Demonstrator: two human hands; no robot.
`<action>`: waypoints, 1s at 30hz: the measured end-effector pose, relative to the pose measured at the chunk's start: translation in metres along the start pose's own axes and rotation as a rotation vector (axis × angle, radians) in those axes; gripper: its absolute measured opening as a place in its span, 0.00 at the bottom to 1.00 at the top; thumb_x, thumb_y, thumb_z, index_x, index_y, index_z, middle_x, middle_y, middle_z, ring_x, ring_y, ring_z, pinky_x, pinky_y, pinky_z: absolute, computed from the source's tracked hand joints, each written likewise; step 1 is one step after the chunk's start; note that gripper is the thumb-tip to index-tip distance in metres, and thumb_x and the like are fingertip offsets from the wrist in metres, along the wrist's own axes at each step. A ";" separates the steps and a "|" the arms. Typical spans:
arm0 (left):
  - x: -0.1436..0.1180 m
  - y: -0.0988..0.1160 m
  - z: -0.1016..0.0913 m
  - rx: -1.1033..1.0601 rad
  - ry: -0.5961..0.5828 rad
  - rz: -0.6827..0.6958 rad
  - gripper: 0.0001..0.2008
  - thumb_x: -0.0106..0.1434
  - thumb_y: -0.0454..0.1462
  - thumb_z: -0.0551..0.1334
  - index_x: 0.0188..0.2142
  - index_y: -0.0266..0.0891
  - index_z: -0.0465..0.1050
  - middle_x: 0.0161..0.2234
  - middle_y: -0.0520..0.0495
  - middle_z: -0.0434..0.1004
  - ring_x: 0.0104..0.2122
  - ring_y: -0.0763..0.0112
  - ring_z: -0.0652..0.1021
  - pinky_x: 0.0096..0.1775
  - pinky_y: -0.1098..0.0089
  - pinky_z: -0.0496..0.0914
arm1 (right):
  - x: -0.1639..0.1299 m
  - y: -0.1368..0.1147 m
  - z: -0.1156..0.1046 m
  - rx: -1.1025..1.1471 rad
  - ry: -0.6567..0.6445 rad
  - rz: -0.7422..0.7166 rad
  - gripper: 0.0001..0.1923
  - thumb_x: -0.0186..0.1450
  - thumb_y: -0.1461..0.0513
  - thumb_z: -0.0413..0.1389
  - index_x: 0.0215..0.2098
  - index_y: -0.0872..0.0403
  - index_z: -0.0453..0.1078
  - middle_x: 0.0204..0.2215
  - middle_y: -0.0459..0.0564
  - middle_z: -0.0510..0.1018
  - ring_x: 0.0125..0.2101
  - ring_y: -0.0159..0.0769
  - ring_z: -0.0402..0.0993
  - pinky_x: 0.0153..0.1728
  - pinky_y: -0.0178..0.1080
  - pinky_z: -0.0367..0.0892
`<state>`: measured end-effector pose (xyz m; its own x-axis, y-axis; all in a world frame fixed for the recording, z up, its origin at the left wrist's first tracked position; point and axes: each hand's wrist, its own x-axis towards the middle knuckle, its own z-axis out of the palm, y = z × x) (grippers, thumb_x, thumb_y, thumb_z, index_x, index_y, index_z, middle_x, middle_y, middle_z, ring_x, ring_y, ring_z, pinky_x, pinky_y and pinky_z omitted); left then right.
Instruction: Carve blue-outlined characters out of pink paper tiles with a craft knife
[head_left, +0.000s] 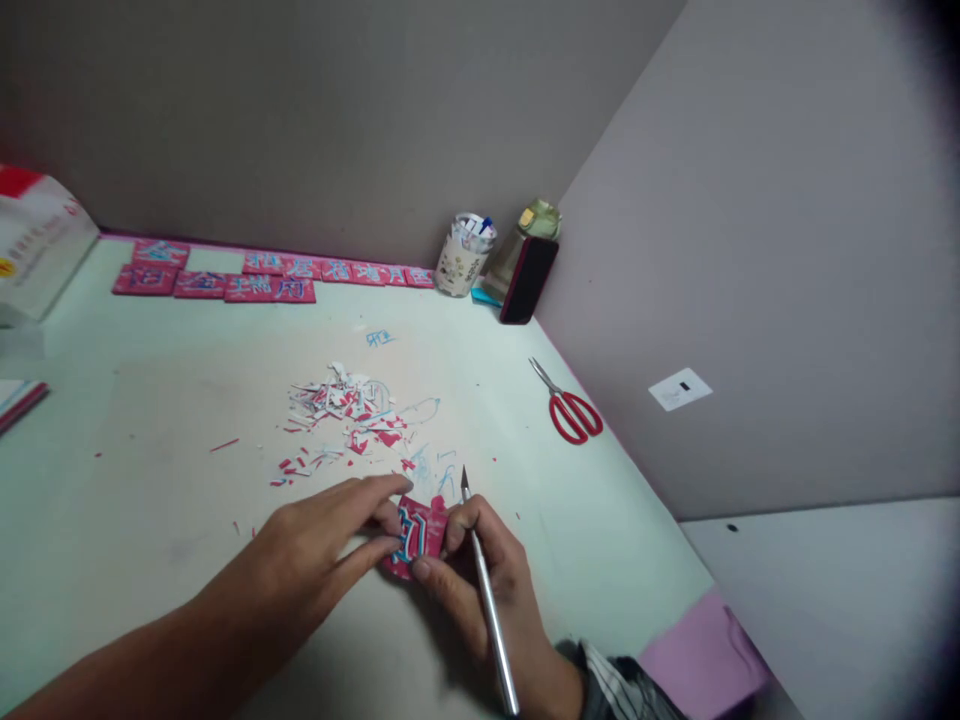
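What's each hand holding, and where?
Both hands pinch the small red paper piece: left hand at its left edge, right hand at its right. The right also holds the craft knife mid-shaft.

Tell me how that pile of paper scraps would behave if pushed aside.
The scraps look like thin, tiny slivers, so probably very light and apt to scatter rather than slide together. Some curl upward, so they likely snag each other. Loose bits already lie spread over the table, suggesting a push leaves stragglers.
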<state>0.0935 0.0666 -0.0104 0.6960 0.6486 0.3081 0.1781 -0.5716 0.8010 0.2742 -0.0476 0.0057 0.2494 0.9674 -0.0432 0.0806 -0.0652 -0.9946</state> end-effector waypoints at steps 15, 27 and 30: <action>-0.025 0.050 0.017 0.500 0.022 0.069 0.26 0.69 0.29 0.50 0.64 0.32 0.68 0.52 0.33 0.81 0.49 0.53 0.81 0.45 0.59 0.75 | 0.000 0.000 0.002 0.063 -0.145 -0.114 0.21 0.61 0.53 0.67 0.31 0.48 0.58 0.22 0.37 0.64 0.23 0.30 0.56 0.27 0.35 0.55; -0.040 0.055 0.022 0.040 0.183 -0.285 0.24 0.61 0.37 0.61 0.57 0.43 0.69 0.36 0.49 0.79 0.37 0.61 0.80 0.44 0.60 0.72 | -0.004 -0.003 0.002 0.030 -0.233 -0.251 0.18 0.60 0.59 0.67 0.30 0.49 0.59 0.23 0.37 0.62 0.25 0.29 0.54 0.28 0.36 0.54; -0.040 0.053 0.020 -0.063 0.182 -0.307 0.24 0.60 0.38 0.62 0.56 0.43 0.68 0.34 0.51 0.78 0.35 0.63 0.80 0.43 0.62 0.72 | -0.003 -0.002 0.000 0.052 -0.257 -0.237 0.19 0.61 0.55 0.68 0.32 0.50 0.61 0.24 0.39 0.66 0.25 0.30 0.59 0.28 0.35 0.55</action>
<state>0.0892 0.0008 0.0096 0.4802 0.8675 0.1303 0.3120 -0.3078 0.8988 0.2734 -0.0500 0.0081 -0.0220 0.9846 0.1736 0.0567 0.1746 -0.9830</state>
